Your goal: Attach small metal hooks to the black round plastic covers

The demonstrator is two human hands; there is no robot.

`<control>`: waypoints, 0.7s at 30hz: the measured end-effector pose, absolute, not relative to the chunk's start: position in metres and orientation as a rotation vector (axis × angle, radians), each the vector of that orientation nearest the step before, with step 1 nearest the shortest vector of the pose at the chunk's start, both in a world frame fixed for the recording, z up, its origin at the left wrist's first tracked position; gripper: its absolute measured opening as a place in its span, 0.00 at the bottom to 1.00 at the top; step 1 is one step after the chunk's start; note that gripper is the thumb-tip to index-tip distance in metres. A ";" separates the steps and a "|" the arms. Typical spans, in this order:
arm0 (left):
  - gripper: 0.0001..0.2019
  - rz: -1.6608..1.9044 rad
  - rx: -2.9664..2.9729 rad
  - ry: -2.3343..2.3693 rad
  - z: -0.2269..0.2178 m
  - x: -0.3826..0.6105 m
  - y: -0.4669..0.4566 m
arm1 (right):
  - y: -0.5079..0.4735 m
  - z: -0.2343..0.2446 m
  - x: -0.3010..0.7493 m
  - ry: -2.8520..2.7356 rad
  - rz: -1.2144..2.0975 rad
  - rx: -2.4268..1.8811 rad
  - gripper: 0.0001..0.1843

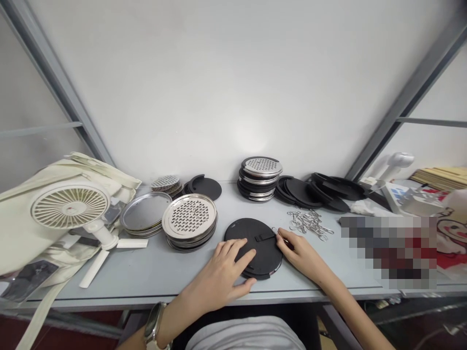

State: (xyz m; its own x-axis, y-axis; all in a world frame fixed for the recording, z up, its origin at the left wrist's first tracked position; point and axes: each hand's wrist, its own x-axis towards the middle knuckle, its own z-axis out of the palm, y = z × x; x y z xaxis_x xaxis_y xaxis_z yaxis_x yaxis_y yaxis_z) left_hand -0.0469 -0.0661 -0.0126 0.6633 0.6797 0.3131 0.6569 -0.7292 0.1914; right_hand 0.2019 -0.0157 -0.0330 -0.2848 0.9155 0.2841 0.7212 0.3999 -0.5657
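A round black plastic disc [251, 229] lies near the table's front edge, with a small rectangular slot and a groove in its face. My left hand [229, 272] rests on its lower left part, fingers spread, thumb by the front rim. At the right rim, my right hand [297, 253] pinches a small wire clip [275, 230] by the end of the groove; most of the clip is hidden by the fingers. Behind that hand lies a loose pile of similar metal wire clips [310, 223].
Left of the disc stand stacked round grater plates [189, 217] and plain metal plates [146, 212]. Farther back are a stack of black-rimmed graters [260, 167] and black discs [301, 192]. A white fan [71, 206] and pale bag [22, 233] occupy the left end. Blurred items [394, 248] lie right.
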 end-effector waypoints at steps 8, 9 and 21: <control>0.25 0.553 2.818 1.137 -0.015 -0.046 -0.065 | -0.015 -0.034 0.204 -2.105 0.441 -1.408 0.15; 0.25 0.553 2.819 1.137 -0.015 -0.046 -0.065 | -0.015 -0.034 0.203 -2.106 0.441 -1.406 0.15; 0.24 0.591 2.831 1.120 -0.015 -0.046 -0.064 | -0.016 -0.033 0.203 -2.097 0.441 -1.394 0.16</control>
State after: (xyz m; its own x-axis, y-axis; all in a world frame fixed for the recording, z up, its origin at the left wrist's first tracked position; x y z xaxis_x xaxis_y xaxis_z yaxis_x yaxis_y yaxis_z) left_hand -0.0465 -0.0641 -0.0151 0.6666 0.6668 0.3332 0.6515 -0.7384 0.1742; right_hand 0.2029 -0.0156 -0.0333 -0.2881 0.9156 0.2805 0.7251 0.3999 -0.5606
